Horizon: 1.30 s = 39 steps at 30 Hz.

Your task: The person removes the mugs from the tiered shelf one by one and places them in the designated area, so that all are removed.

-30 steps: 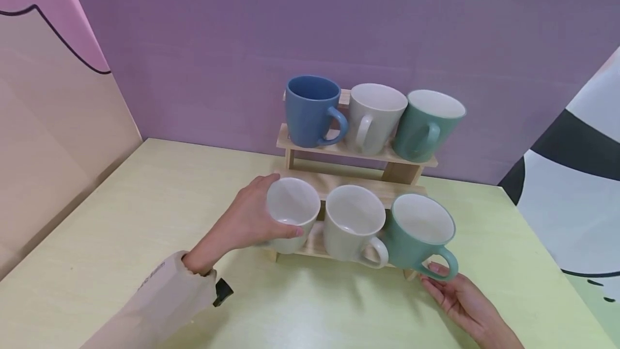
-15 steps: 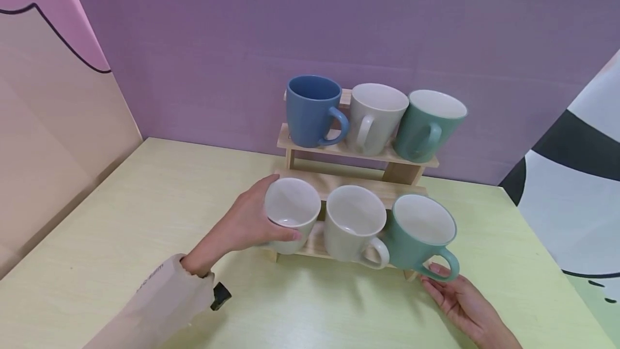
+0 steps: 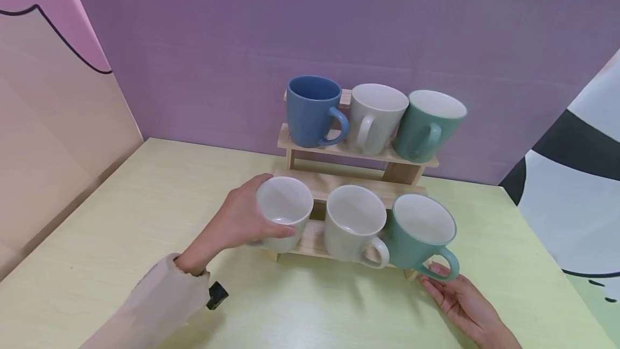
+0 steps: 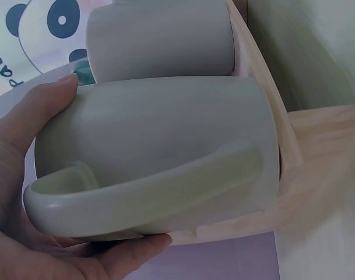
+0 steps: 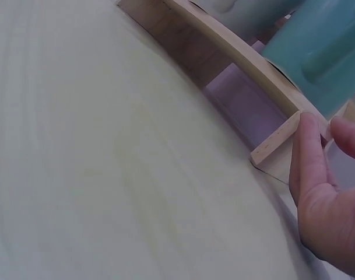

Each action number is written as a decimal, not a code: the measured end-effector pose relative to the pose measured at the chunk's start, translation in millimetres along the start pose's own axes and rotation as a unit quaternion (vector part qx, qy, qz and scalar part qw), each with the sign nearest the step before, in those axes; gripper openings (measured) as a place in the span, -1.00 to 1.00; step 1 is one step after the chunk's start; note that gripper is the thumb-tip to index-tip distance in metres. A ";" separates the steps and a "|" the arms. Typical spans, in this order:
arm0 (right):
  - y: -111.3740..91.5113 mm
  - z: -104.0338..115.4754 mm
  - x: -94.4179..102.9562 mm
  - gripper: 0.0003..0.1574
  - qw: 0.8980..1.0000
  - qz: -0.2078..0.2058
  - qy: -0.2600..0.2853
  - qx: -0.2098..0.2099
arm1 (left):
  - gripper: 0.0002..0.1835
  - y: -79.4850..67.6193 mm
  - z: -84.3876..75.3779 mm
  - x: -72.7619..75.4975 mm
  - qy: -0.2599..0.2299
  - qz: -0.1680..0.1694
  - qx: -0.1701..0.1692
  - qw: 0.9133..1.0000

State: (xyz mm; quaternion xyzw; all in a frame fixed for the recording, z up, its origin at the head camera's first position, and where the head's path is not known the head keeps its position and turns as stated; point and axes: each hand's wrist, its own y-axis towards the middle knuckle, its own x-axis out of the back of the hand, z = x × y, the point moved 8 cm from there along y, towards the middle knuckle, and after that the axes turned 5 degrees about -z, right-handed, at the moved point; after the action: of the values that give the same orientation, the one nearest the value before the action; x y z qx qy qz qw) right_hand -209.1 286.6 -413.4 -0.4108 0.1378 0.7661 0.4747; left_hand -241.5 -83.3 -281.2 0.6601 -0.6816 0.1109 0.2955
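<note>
My left hand [image 3: 242, 217] grips a white mug [image 3: 286, 203] at the left end of the lower row on a tiered wooden rack [image 3: 351, 176]. In the left wrist view, thumb and fingers span its sides, and its handle [image 4: 142, 198] faces the camera. Beside it stand a second white mug [image 3: 351, 225] and a teal mug [image 3: 411, 236]. My right hand [image 3: 465, 303] is at the rack's front right corner, below the teal mug's handle. Seen from the right wrist, its straight fingers [image 5: 311, 157] touch the rack's end.
On the upper tier stand a blue mug [image 3: 310, 114], a white mug [image 3: 375, 120] and a teal mug [image 3: 426, 131]. The rack sits on a pale tabletop [image 3: 300, 311], with a purple backdrop [image 3: 242, 69] behind it.
My left hand has moved slightly left with the white mug, widening the gap to the middle mug. My right hand and the rack have not visibly moved.
</note>
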 end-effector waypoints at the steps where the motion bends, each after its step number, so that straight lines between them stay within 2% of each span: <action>1: -0.1 0.0 -0.2 -0.49 1.000 0.005 0.005 0.001 | -0.07 -0.6 1.4 1.8 0.003 -0.002 0.001 1.000; 11: 0.1 1.3 6.9 -0.52 1.000 -0.019 -0.001 0.001 | -0.10 -7.7 6.1 20.4 0.020 -0.016 0.011 1.000; 23: 1.6 1.5 5.6 -0.51 1.000 -0.011 -0.003 0.007 | -0.10 -14.4 12.7 43.1 0.040 -0.035 0.036 0.998; 30: 1.8 -0.8 2.2 -0.51 1.000 0.013 0.006 0.003 | -0.09 -16.8 18.2 52.5 0.048 -0.044 0.045 0.997; 39: 2.3 -1.1 2.5 -0.52 1.000 0.014 -0.008 0.007 | -0.02 -14.8 24.9 63.4 0.068 -0.057 0.056 0.994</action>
State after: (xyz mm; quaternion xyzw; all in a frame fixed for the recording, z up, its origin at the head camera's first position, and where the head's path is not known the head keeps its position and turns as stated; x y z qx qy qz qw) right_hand -211.1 286.3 -416.4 -0.3997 0.1447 0.7749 0.4678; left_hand -230.7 -151.2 -269.8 0.7041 -0.6140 0.1764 0.3100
